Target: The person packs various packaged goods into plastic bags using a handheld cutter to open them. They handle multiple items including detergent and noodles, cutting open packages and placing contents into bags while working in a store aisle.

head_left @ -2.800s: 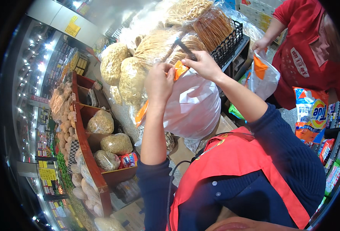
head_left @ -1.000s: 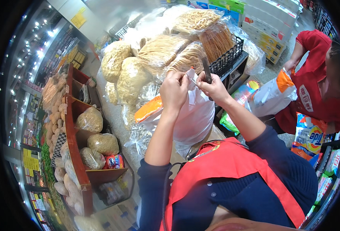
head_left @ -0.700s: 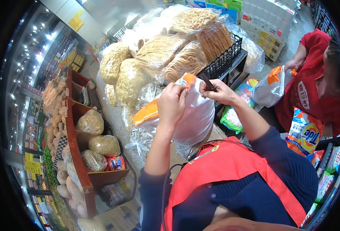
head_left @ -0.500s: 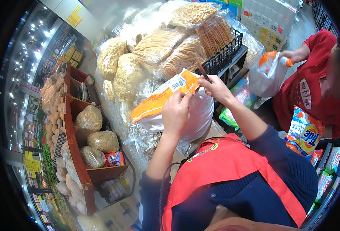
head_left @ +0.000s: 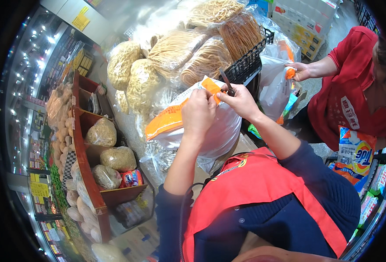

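Note:
A bulging white sack (head_left: 221, 129) with an orange printed band (head_left: 167, 122) stands in front of me, against bags of noodles. My left hand (head_left: 198, 112) is closed, pinching the sack's upper edge beside the orange strip. Right next to it, my right hand (head_left: 241, 101) also works at that edge. A narrow, dark, blade-like tool (head_left: 224, 78) sticks up from its fingers; whether it is a knife or scissors I cannot tell. The sack's top edge is partly hidden behind my fingers.
Bagged noodles (head_left: 175, 50) fill the far side, near a black crate (head_left: 249, 59). A red wooden shelf (head_left: 86, 170) stands left. At right, a person in red (head_left: 350, 83) holds a white bag (head_left: 273, 85). A detergent bag (head_left: 354, 150) and black basket (head_left: 383, 203) are nearby.
My hands have drawn closer together at the sack's edge, and the tool now points more upright. The person at right has swung the white bag leftward, nearer the crate.

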`<state>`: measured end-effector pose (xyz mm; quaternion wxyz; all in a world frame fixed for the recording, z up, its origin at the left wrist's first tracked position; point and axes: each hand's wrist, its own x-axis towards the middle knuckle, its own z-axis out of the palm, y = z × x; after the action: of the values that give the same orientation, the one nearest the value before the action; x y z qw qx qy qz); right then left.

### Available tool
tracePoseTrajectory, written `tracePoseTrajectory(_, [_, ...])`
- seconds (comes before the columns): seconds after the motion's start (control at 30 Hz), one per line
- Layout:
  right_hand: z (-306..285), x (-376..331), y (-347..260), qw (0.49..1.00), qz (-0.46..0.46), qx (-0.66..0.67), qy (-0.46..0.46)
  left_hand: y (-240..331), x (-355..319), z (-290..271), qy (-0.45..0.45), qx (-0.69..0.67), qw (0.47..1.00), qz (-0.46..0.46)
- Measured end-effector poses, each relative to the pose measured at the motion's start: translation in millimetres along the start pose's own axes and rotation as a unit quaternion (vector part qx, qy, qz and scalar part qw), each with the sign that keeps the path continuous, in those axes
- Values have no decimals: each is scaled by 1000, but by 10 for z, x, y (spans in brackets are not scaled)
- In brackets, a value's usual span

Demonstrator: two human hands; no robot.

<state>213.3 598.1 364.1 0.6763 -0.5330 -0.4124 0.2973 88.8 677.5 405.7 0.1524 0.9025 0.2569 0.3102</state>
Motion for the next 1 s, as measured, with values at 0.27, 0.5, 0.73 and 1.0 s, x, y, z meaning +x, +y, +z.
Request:
tracePoseTrajectory(0.27, [-4,11,-10,997,65,32,-8,-258,79,-239,74,-392,899,-179])
tracePoseTrajectory(0.5, [14,20,-26,998,32,44,-18,-206,79,57,-6,-188,982,-36])
tracePoseTrajectory(0.73, [20,26,3,996,54,70,4,-381,108,-101,61,-543,812,-206])
tracePoseTrajectory(1.0, [32,72,12,999,-8,47,12,-196,92,-93,-4,-174,982,-77])
